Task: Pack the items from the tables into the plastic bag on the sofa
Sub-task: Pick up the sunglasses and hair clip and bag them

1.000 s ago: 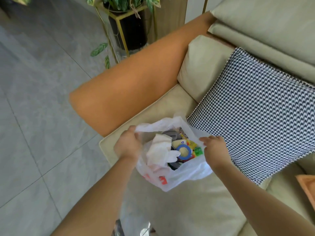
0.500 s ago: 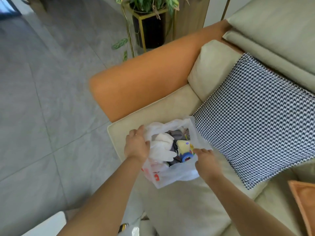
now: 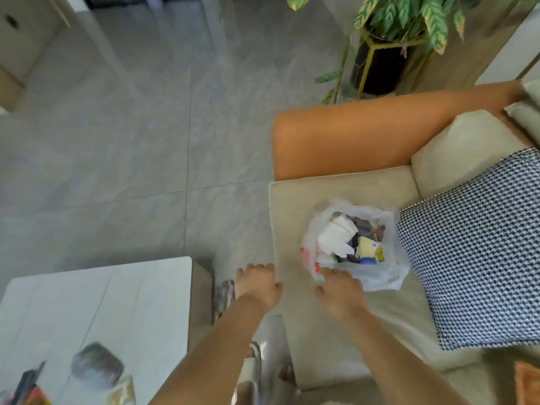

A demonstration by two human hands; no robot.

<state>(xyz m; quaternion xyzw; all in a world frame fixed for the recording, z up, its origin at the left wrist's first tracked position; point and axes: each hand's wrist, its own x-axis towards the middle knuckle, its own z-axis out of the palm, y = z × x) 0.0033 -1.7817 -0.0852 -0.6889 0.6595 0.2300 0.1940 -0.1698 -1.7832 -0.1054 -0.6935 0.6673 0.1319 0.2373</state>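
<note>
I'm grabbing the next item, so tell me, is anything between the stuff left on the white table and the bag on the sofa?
Nothing visible blocks it. The items lie on the white table; the plastic bag sits open on the sofa seat. Only floor and both hands lie between.

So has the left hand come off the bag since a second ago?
Yes. The left hand has pulled back from the bag to the sofa seat's front edge, toward the table.
</note>
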